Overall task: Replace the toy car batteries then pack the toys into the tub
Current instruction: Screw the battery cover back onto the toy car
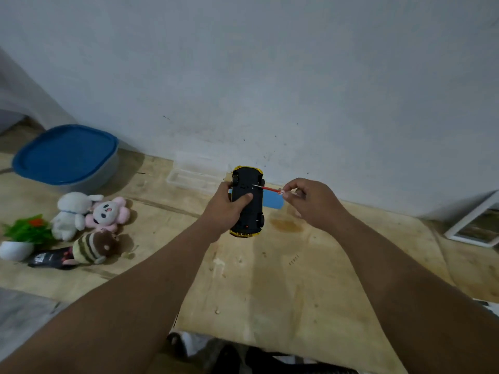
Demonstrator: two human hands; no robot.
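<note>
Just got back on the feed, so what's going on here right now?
A person holds a yellow toy car upside down in the left hand. The right hand pinches a small red screwdriver, its tip at the car's black underside. The blue-lidded tub sits closed at the back left of the wooden board, with three plush toys lying in front of it, not packed yet.
</note>
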